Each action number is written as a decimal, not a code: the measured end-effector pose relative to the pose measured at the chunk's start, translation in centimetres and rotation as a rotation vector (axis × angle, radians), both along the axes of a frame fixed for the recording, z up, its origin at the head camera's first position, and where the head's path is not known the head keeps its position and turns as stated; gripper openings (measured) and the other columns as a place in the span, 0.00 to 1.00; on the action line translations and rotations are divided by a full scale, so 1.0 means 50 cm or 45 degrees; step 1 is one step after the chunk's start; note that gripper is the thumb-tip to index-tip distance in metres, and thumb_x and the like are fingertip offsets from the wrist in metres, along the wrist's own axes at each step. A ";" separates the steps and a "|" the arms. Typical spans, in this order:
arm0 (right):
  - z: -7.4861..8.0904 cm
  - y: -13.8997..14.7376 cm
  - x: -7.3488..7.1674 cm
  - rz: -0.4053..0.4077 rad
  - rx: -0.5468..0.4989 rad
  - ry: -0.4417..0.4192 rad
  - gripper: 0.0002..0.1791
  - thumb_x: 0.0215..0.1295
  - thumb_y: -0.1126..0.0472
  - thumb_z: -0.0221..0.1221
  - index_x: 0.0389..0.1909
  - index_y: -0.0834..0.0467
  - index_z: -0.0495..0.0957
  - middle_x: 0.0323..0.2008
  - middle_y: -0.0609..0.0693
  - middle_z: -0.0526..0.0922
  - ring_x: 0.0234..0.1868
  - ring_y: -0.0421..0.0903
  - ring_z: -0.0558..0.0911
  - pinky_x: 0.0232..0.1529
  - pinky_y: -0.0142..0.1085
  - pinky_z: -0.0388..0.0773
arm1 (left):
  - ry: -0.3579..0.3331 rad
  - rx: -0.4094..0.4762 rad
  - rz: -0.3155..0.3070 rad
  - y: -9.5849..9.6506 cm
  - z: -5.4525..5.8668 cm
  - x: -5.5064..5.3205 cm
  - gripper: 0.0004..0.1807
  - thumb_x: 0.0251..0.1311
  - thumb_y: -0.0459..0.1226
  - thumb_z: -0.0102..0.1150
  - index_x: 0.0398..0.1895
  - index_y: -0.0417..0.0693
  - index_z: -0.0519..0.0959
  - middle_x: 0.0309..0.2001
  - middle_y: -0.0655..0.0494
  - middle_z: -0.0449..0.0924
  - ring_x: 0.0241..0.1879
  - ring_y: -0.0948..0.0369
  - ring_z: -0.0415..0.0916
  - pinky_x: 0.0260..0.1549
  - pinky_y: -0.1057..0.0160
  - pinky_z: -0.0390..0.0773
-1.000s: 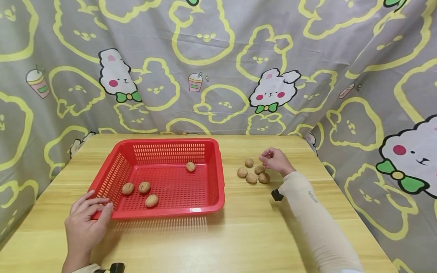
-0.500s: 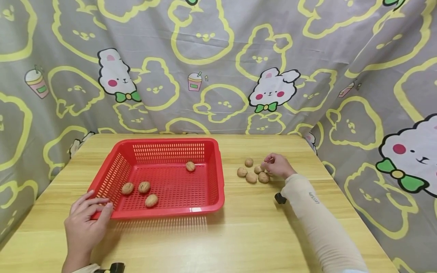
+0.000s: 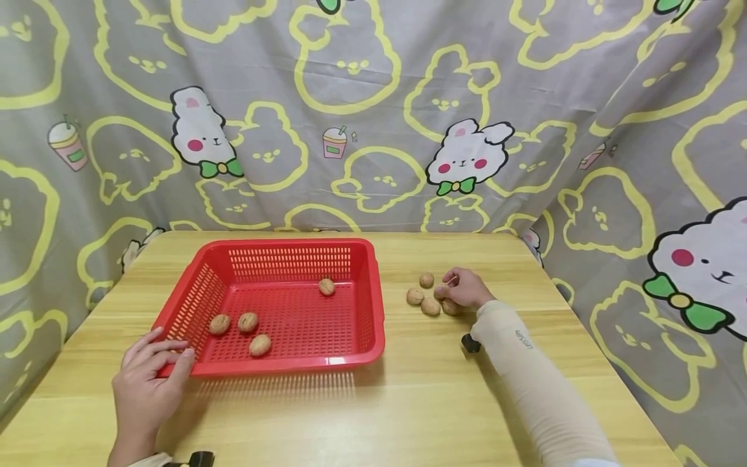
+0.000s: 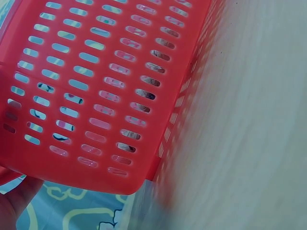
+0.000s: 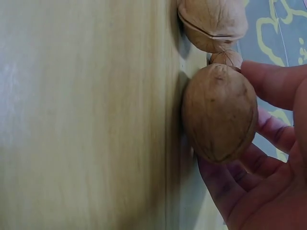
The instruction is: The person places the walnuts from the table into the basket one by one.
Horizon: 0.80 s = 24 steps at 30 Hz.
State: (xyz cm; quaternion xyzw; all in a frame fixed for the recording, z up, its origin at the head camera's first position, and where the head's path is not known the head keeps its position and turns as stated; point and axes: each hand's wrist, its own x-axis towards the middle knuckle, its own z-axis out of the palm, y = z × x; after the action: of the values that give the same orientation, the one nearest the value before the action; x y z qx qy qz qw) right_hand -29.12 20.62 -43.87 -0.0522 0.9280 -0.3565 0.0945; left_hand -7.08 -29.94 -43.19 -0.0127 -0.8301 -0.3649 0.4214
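A red plastic basket with slotted walls stands on the left half of the table. My left hand holds its near left corner, fingers over the rim; the left wrist view shows the slotted wall with part of that hand at the rim. Inside the basket lie several walnuts. Right of it, my right hand pinches a walnut, mostly hidden behind its fingers, in a small cluster of walnuts. In the right wrist view another walnut sits in front of the curled fingers.
A wooden table carries everything. Behind it and along the right side hangs a grey curtain with yellow outlines and rabbit prints. A black wrist mount sits below the right forearm.
My right hand has come down and slightly left onto the walnut cluster, its fingers now covering one walnut. The left hand and the basket stay where they were.
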 end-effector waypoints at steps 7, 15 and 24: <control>0.004 -0.005 0.005 0.006 0.038 0.011 0.18 0.61 0.55 0.63 0.45 0.63 0.74 0.35 0.55 0.78 0.36 0.50 0.76 0.40 0.42 0.74 | -0.018 -0.010 0.018 -0.002 -0.006 0.003 0.11 0.46 0.30 0.67 0.11 0.39 0.78 0.37 0.91 0.71 0.58 0.77 0.65 0.57 0.76 0.60; 0.003 0.001 0.000 -0.045 0.016 0.038 0.16 0.67 0.55 0.57 0.47 0.63 0.72 0.41 0.59 0.77 0.42 0.54 0.76 0.44 0.45 0.73 | -0.017 -0.007 0.009 -0.001 -0.001 -0.002 0.11 0.47 0.30 0.65 0.11 0.38 0.77 0.37 0.92 0.72 0.58 0.76 0.65 0.57 0.75 0.59; 0.005 -0.011 -0.005 -0.068 -0.062 0.116 0.16 0.68 0.57 0.57 0.49 0.63 0.73 0.42 0.60 0.77 0.42 0.55 0.76 0.43 0.46 0.74 | -0.018 -0.010 0.012 -0.001 -0.003 -0.004 0.12 0.47 0.31 0.65 0.11 0.37 0.77 0.37 0.93 0.71 0.58 0.77 0.65 0.57 0.75 0.59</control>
State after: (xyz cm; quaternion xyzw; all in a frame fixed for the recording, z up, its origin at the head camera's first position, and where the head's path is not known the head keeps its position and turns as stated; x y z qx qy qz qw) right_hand -29.36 20.08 -43.65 -0.0460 0.9236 -0.3785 0.0413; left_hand -7.28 -30.01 -43.34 -0.0078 -0.8346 -0.3596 0.4172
